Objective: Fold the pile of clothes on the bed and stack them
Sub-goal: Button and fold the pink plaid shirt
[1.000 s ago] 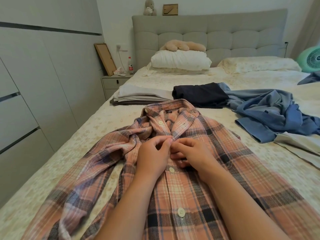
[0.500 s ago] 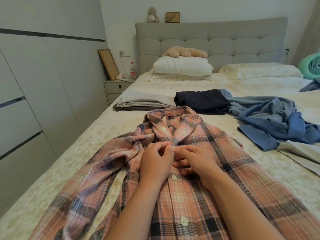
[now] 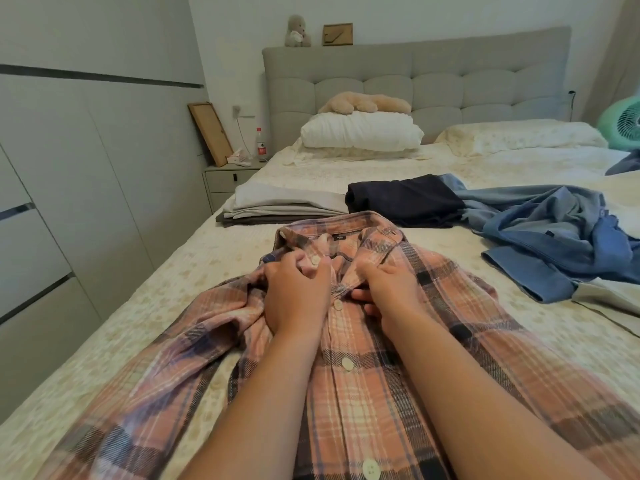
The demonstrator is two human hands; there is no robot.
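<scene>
A single head-worn camera looks forward and down along the bed (image 3: 214,258) from its near end, close above the hands (image 3: 298,296) on the shirt (image 3: 363,393), with the headboard (image 3: 433,74) far and wardrobe (image 3: 86,168) left

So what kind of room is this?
Most likely a home bedroom: a wide bed with a padded headboard, pillows and a nightstand beside it.
</scene>
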